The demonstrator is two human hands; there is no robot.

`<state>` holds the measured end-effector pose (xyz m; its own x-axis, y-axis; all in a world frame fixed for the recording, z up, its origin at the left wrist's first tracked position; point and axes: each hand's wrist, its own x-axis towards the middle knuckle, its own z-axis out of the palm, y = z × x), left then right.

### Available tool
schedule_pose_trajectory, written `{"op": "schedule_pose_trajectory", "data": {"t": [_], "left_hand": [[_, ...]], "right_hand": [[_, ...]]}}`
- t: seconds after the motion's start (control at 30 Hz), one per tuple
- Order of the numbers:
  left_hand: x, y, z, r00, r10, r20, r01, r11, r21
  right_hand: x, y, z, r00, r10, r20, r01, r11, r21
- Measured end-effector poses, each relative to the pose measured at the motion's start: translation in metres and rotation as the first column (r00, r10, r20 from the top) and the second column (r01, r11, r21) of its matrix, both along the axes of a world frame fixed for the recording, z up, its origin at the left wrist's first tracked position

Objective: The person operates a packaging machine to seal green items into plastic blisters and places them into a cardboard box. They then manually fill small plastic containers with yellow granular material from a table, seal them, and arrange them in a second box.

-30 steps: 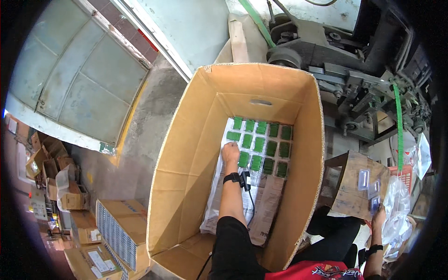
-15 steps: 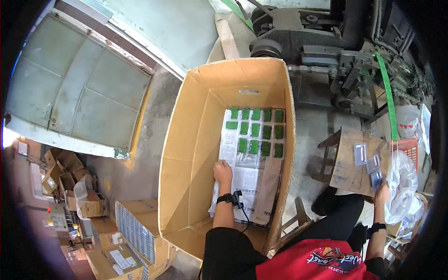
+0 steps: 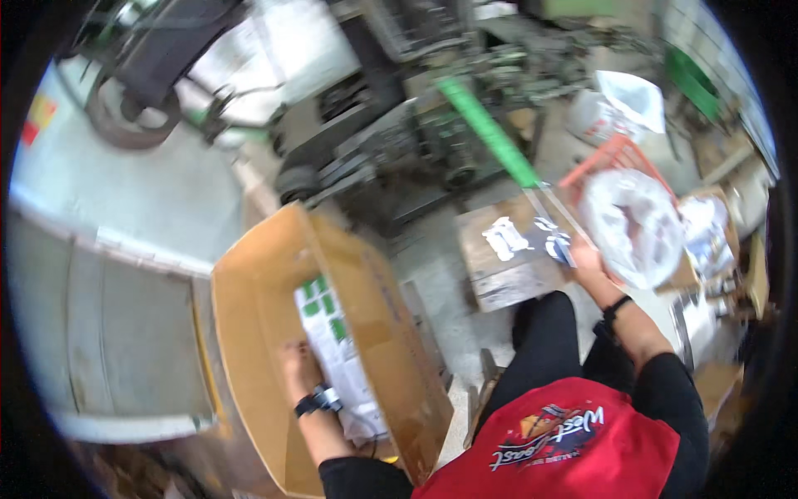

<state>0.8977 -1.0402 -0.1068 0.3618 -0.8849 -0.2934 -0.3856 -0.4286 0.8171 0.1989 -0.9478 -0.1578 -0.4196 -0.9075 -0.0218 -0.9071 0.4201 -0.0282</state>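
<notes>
Small clear plastic cases (image 3: 558, 248), streaked with glare, lie on a brown wooden board (image 3: 519, 288) ahead of you and to your right, the ones nearest your hand bluish. Your right hand (image 3: 588, 256) is at the board's right edge, its fingertips right by the bluish cases; blur hides whether they pinch one or merely rest against it, so its grip cannot be told. A light touch at the rims would probably suit such thin plastic best, keeping each case flat and its neighbours undisturbed. A bright green strip (image 3: 490, 135) slants down from a dark machine (image 3: 374, 158) toward the board, so keeping your knuckles clear of it seems wise. Over to your left, your left hand (image 3: 301, 368) is inside a tall cardboard carton (image 3: 251, 287), beside the left edge of a pale printed sheet (image 3: 353, 380); the fingers look curled, but blur hides whether they hold anything. Green pieces (image 3: 311, 309) lie in groups on the sheet's far end, and a careful wrist would leave their rows unbumped. Just past your right hand are an orange crate (image 3: 597, 161) and a milky plastic bag (image 3: 612, 239)
</notes>
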Motion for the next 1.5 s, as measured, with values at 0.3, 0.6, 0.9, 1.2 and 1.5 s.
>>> {"op": "schedule_pose_trajectory", "data": {"t": [0.3,0.6,0.9,1.2,1.5], "left_hand": [[-0.252,-0.016,0.306,0.849,-0.529,-0.002,0.483,0.777,-0.403],[-0.458,-0.015,0.321,0.495,-0.859,-0.131,0.746,0.497,-0.443],[-0.542,0.024,0.161,0.49,-0.496,-0.716,0.242,0.867,-0.435],[-0.499,0.073,0.044,0.543,-0.042,-0.839,0.236,0.966,0.105],[-0.568,0.103,0.067,0.225,0.046,-0.973,0.468,0.871,0.149]], "right_hand": [[-0.006,-0.004,0.069,0.857,0.506,-0.103,-0.494,0.861,0.119],[-0.052,-0.01,0.134,0.685,0.23,0.691,0.362,0.716,-0.597],[0.004,-0.04,0.227,-0.001,0.431,0.903,-0.045,0.902,-0.43],[-0.006,-0.122,0.212,0.716,0.6,0.356,-0.535,0.8,-0.271],[-0.013,-0.086,0.193,0.688,0.571,0.448,-0.545,0.814,-0.201]]}}
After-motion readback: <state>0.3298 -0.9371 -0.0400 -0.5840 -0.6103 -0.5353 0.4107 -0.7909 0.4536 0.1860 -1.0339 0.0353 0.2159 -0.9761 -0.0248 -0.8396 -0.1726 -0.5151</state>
